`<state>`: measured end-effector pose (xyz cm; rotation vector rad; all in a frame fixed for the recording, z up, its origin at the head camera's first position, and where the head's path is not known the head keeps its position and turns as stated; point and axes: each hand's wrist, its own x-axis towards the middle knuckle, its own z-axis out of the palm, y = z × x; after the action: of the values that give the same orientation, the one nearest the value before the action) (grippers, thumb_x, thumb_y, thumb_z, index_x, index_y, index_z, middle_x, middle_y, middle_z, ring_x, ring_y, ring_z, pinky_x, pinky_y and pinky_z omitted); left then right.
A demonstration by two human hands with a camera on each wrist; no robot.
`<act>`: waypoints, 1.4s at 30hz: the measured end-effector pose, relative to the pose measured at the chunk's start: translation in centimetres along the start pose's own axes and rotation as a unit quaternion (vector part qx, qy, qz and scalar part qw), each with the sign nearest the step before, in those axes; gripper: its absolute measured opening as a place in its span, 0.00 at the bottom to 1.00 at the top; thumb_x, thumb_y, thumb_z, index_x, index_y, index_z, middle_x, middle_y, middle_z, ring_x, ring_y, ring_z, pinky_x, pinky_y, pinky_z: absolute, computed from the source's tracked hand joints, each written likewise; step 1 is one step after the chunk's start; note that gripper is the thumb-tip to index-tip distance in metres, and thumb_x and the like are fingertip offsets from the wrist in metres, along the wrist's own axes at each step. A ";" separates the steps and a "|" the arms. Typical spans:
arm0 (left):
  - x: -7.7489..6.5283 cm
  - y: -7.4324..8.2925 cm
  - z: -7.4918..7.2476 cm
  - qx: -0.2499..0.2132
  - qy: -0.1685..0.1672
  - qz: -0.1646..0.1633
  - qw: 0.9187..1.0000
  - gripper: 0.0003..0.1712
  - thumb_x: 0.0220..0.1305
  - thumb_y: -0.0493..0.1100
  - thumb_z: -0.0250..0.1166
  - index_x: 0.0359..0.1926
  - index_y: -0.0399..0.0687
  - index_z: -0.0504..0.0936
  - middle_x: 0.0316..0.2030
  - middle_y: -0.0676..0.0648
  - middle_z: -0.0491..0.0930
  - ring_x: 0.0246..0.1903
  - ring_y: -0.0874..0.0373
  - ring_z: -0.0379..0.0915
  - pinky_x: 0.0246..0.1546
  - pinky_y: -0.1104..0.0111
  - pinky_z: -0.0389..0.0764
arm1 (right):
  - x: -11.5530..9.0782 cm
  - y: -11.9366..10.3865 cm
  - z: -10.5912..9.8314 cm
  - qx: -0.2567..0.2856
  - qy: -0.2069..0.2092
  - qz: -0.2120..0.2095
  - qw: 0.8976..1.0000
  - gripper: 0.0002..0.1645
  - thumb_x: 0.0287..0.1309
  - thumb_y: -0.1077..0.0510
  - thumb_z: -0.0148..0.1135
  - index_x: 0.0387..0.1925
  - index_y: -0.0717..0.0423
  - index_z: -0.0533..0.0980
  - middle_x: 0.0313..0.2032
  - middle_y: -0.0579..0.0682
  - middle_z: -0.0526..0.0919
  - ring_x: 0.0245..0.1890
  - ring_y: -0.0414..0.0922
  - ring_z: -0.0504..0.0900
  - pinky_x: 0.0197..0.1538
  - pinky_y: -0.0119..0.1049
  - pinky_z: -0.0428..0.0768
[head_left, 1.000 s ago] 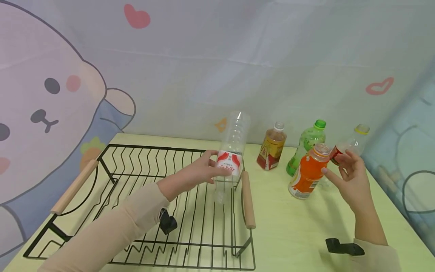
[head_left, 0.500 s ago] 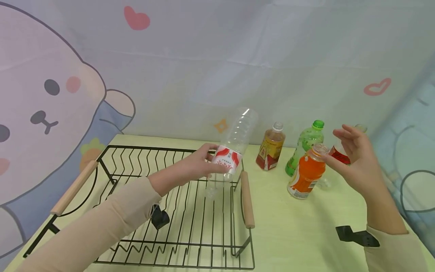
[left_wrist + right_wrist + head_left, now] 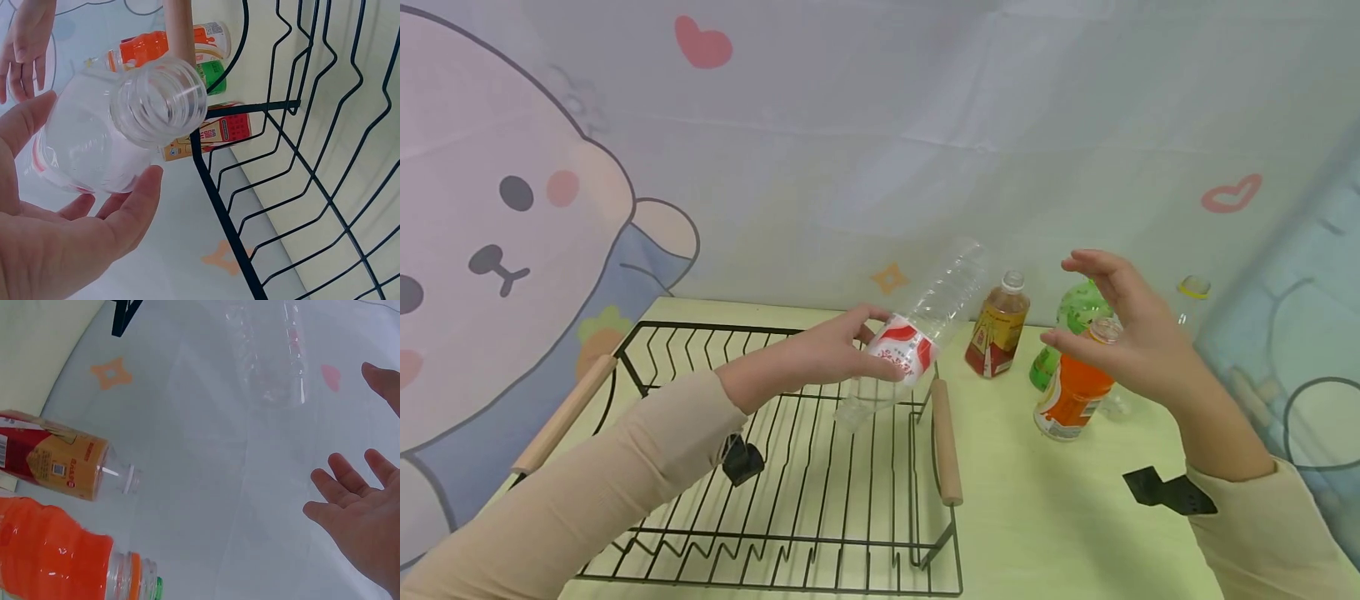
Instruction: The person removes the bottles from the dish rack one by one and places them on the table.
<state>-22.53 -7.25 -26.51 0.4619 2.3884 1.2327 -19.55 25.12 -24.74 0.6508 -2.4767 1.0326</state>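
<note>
My left hand (image 3: 820,354) grips a clear plastic bottle (image 3: 904,350) round its red-and-white label. The bottle tilts over the black wire dish rack (image 3: 842,500), its uncapped neck pointing down to the left and its base up to the right. In the left wrist view the open mouth of the bottle (image 3: 159,100) faces the camera. My right hand (image 3: 1138,333) is raised with fingers spread and nothing in it. It hovers above the orange bottle (image 3: 1078,387), partly hiding the green bottle (image 3: 1048,362) behind.
A brown-and-red drink bottle (image 3: 997,325) stands right of the rack near the back curtain. Behind my right hand is a clear bottle with a yellow neck ring (image 3: 1193,292), mostly hidden. A wooden handle (image 3: 946,442) runs along the rack's right side.
The clear bottle has tilted further, its base swinging right and its neck left. My right hand has come away from the bottles on the right, risen, and moved left with fingers spread.
</note>
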 end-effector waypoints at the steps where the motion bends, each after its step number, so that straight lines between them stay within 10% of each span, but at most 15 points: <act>1: 0.0 0.1 0.0 0.000 -0.003 0.001 1.000 0.45 0.57 0.47 0.70 0.70 0.55 0.56 0.53 0.44 0.71 0.46 0.50 0.74 0.49 0.58 0.77 | 0.1 -0.2 0.1 0.000 -0.008 -0.001 1.000 0.47 0.48 0.63 0.74 0.68 0.52 0.59 0.63 0.49 0.68 0.71 0.46 0.59 0.71 0.36 0.58; 12: -0.3 0.8 -0.3 0.050 -0.034 0.010 0.998 0.43 0.55 0.48 0.71 0.68 0.57 0.60 0.51 0.46 0.71 0.45 0.52 0.74 0.46 0.61 0.77 | 1.2 -2.3 1.1 -0.019 -0.059 -0.039 0.997 0.46 0.48 0.59 0.74 0.67 0.53 0.62 0.65 0.50 0.66 0.68 0.51 0.60 0.66 0.62 0.59; 42: -0.3 1.8 0.2 0.078 -0.106 0.038 0.991 0.36 0.53 0.47 0.72 0.63 0.60 0.69 0.48 0.45 0.73 0.42 0.53 0.74 0.43 0.63 0.77 | 1.4 -4.2 4.2 -0.027 -0.201 -0.103 0.974 0.44 0.48 0.54 0.75 0.65 0.51 0.64 0.62 0.46 0.68 0.63 0.46 0.67 0.61 0.50 0.71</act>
<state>-22.03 -6.27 -25.06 0.7013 2.3103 0.9772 -19.15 19.06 -24.46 1.1703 -2.6829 0.8159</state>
